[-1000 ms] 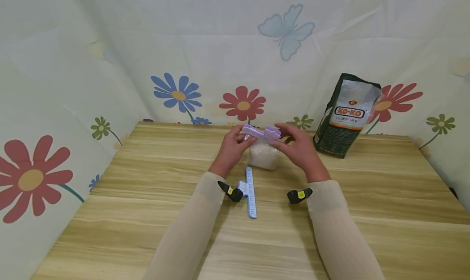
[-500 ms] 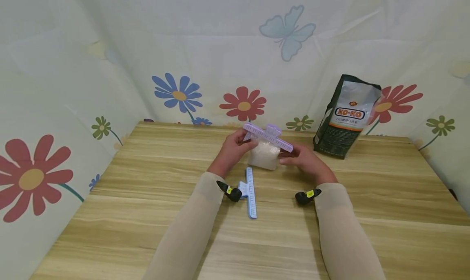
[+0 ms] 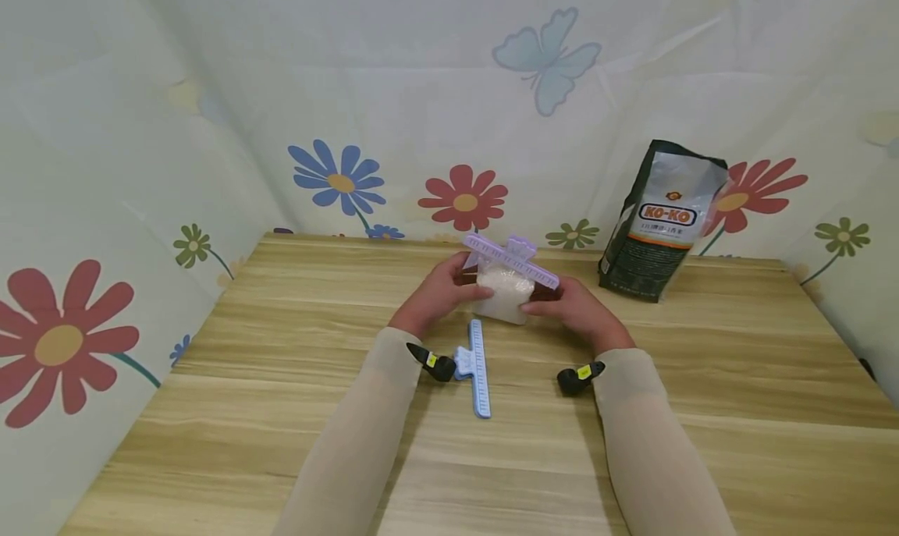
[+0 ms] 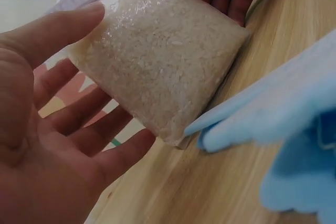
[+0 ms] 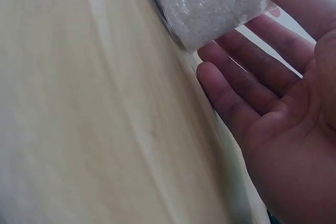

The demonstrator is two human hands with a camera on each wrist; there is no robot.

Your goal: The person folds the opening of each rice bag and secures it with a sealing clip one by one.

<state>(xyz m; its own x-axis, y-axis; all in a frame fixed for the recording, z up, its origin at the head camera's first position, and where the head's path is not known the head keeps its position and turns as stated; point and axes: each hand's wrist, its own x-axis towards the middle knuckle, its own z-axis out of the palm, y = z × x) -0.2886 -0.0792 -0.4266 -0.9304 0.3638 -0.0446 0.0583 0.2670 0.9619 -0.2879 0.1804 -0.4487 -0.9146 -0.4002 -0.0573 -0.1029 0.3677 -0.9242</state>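
Note:
A small clear bag of white rice [image 3: 507,292] stands on the wooden table, its top clamped by a long purple sealing clip [image 3: 513,260] that slants down to the right. My left hand [image 3: 442,290] holds the bag's left side, thumb on the front and fingers behind, as the left wrist view shows. On the other side my right hand [image 3: 579,310] holds the bag's lower right, its thumb on the front face. In the right wrist view the bag [image 5: 205,3] lies between thumb and fingers. A blue sealing clip [image 3: 479,368] lies nearer on the table.
A dark green and silver KO-KO rice bag [image 3: 660,224] stands upright at the back right of the table [image 3: 281,411]. A white curtain [image 3: 393,68] printed with flowers and a butterfly hangs behind and around the table.
My right hand has let go of the purple clip and moved down to the bag's right side. My left hand has shifted lower, from the clip onto the bag. The purple clip now shows fully.

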